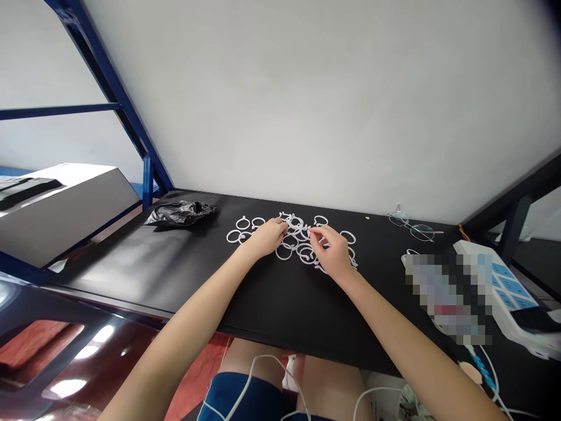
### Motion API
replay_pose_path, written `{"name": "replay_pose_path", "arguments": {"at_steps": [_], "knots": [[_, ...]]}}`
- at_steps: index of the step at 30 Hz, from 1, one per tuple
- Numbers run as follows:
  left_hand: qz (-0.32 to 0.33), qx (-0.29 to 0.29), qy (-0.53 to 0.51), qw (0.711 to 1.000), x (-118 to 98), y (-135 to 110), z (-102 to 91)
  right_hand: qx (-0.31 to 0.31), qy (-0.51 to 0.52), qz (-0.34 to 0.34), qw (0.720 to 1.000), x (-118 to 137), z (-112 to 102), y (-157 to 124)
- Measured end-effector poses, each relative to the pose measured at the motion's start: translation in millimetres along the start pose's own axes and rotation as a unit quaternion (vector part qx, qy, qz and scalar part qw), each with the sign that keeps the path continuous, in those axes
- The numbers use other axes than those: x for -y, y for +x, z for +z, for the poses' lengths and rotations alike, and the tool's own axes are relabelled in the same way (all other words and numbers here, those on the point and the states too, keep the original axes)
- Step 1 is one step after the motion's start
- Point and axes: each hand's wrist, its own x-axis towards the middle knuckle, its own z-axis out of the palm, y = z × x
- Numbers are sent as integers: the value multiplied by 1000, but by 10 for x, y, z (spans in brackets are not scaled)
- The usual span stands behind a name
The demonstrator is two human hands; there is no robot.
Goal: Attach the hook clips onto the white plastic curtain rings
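Note:
Several thin white rings (284, 251), each with a small knob or eyelet, lie in a loose, overlapping cluster on the black table (289, 304). They look like plastic curtain rings. My left hand (269, 237) is closed at the left of the pile, with its fingertips pinched on a white ring at the far side. On the right, my right hand (332, 250) pinches thumb and forefinger together at the edge of a white ring. It hides some of the rings beneath it. A few rings lie apart, left of my left hand.
A crumpled black plastic bag (180, 214) lies at the left. Glasses (412, 226) rest at the back right, near a blurred-out phone-like object (447, 298) and a white power strip (504, 286) with cables. A blue metal frame (111, 88) rises at the left.

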Motion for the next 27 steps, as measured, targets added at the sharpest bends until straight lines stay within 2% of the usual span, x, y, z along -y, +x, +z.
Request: {"name": "replay_pose_path", "arguments": {"at_steps": [14, 20, 23, 27], "knots": [[15, 7, -9, 1000, -59, -12, -64, 5, -3, 2, 1000, 5, -6, -7], [4, -42, -30, 999, -82, -6, -118, 0, -16, 6, 1000, -2, -6, -3], [30, -69, -42, 996, -109, 0, -117, 2, -73, -28, 997, -32, 2, 5], [95, -90, -50, 990, -184, 3, -67, 17, -117, -63, 991, -75, 21, 5]]}}
